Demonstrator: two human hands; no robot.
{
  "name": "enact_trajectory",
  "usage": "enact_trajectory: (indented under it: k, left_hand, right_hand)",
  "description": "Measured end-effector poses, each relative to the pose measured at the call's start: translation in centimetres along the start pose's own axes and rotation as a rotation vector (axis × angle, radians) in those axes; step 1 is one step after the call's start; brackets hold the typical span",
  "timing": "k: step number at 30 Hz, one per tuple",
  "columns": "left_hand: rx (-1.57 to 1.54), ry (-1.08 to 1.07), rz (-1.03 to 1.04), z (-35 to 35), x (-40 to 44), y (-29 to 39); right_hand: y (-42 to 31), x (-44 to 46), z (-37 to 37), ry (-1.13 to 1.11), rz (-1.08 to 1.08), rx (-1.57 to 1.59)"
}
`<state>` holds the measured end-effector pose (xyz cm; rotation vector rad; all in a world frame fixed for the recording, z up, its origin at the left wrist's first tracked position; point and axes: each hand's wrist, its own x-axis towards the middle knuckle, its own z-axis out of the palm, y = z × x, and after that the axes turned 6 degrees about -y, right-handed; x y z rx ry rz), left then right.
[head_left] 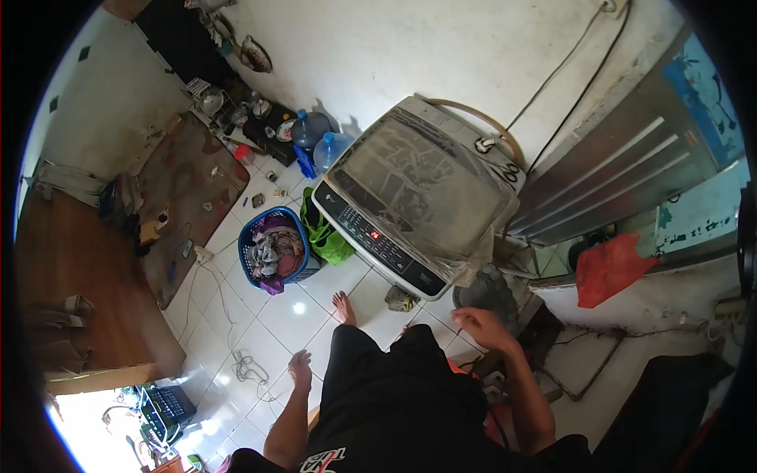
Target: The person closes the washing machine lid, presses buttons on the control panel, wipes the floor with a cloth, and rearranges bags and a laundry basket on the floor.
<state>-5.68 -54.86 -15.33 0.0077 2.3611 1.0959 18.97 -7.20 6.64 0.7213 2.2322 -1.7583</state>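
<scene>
My left hand [300, 369] hangs over the tiled floor, fingers loosely apart, touching nothing. To the right, my right hand [481, 327] is raised near the front corner of a top-loading washing machine [426, 181], its fingers loosely bent and nothing visible in them. The machine's lid is down under a wrinkled, dusty plastic film. Red digits glow on its dark control panel [382, 236]. Left of it stands a blue laundry basket [246, 264] of crumpled clothes [276, 252]. A bright green bag [325, 236] lies between basket and machine.
Water jugs [331, 150] stand by the wall behind the basket. A cable [248, 366] lies coiled on the floor tiles. At right are a metal door [607, 173] and a red cloth [607, 268] over a low ledge. A dark crate [167, 410] sits lower left.
</scene>
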Motion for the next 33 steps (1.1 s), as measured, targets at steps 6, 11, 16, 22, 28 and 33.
enact_trajectory:
  k: [6,11,16,22,28,33]
  left_hand:
    - [-0.265,-0.022,0.014,0.1,-0.1,4.2]
    - [-0.184,-0.237,-0.241,-1.6,0.6,3.6]
    - [-0.222,-0.320,-0.473,-4.2,0.1,3.0]
    - [-0.272,-0.278,-0.506,-5.9,-1.0,1.3]
    - [-0.228,-0.315,-0.502,-5.8,-1.8,1.4]
    - [-0.194,-0.386,-0.491,-4.5,-1.0,1.6]
  right_hand:
    - [0.9,-2.6,-1.1,0.255,-0.001,0.087]
    - [-0.4,-3.6,-0.7,0.341,-0.024,0.106]
    - [-2.5,-3.2,-0.3,0.354,-0.059,0.136]
    - [-3.4,-2.7,0.4,0.287,-0.016,0.019]
    - [-3.8,-2.9,1.7,0.176,0.042,-0.057]
    - [-1.9,-4.7,2.2,0.161,0.080,-0.124]
